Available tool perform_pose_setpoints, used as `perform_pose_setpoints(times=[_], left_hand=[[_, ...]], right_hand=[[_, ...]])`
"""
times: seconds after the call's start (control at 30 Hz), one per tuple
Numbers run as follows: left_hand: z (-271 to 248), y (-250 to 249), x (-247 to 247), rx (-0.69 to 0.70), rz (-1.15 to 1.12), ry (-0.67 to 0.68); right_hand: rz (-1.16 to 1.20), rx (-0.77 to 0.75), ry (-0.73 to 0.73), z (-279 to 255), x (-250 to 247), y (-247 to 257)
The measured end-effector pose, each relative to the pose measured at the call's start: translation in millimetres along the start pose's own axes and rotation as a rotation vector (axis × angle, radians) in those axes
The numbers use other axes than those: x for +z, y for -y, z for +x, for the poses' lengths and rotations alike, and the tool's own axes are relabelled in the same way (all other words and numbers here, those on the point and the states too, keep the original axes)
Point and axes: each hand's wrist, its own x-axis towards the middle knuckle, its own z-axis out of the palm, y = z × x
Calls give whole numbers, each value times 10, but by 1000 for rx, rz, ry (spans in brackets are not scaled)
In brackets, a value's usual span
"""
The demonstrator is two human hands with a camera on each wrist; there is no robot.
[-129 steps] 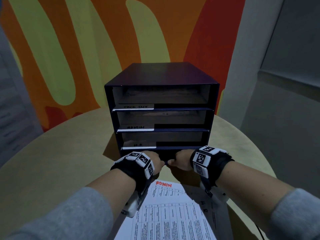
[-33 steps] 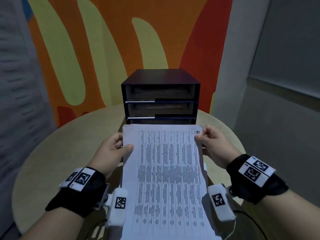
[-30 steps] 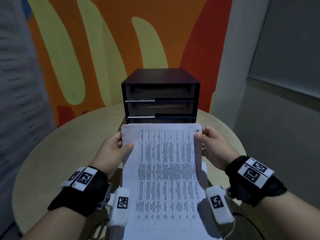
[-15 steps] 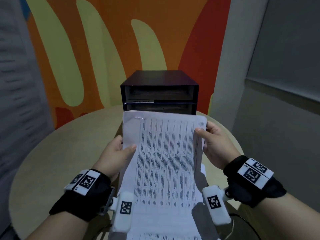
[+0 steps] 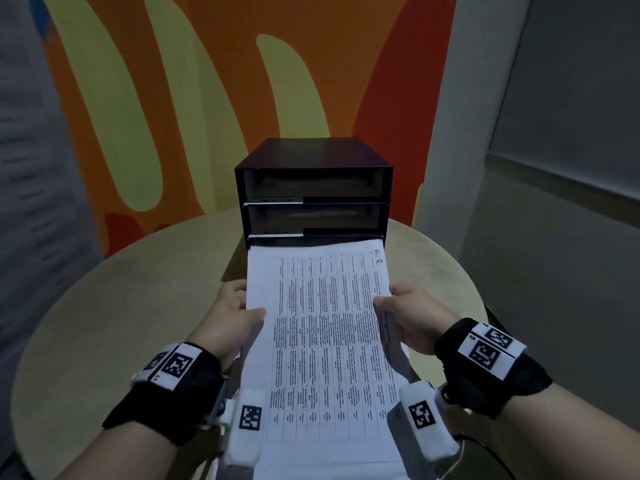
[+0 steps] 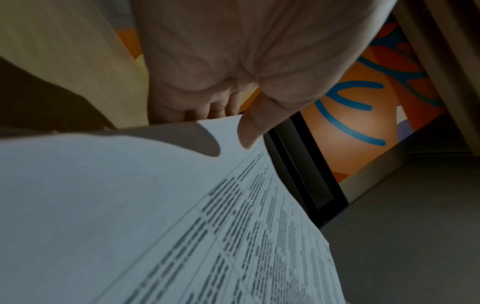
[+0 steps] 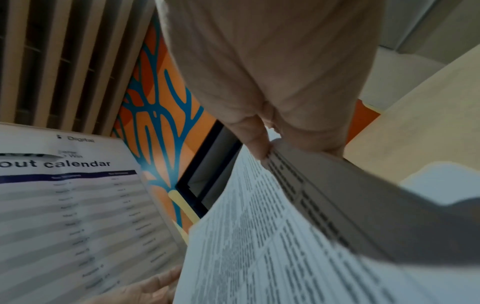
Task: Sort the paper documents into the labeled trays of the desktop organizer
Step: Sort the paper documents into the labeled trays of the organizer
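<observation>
Sheet (image 5: pixel 325 327) long axis points straight ahead at the organizer's (image 5: pixel 313 188) bottom tray, leading edge at its mouth. Left hand (image 5: pixel 230 318) and right hand (image 5: pixel 414 315) each pinch a side edge, equally near.

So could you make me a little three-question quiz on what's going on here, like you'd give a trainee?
1. True or false: both the left hand and the right hand hold the sheet.
2. How many tray openings above the sheet's far edge does the organizer show in the head view? A) one B) two C) four
3. Fill in: the sheet's far edge sits at the organizer's ___ tray.

Key: 1 true; 2 B; 3 bottom.
</observation>
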Motion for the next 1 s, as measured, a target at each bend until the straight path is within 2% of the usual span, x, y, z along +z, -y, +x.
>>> perform_pose_setpoints(times=[0.1,0.2,0.27,0.37,0.5,0.7,0.77,0.9,1.0], left_hand=[[44,117,-10,-52,80,25],[24,168,-4,-76,268,90],[20,206,17,-114,276,117],[18,261,47,-139,267,109],[35,314,78,-182,138,67],[37,332,89,-182,102,69],[27,321,83,-173,137,83],[11,256,21,-96,355,133],[14,226,3,-50,381,129]], right_hand=[[-230,100,-33,135,-39,-179],[-390,179,-54,424,-148,-466],[-416,203,-63,542,-163,-562],[-450,206,-65,406,-53,-430],[-480,203,-78,327,-12,-311],[-509,241,-97,417,-12,-343],[-527,235,-104,430,-19,-358],[-479,201,-126,393,-7,-375],[-458,206,-163,379,-34,-372]])
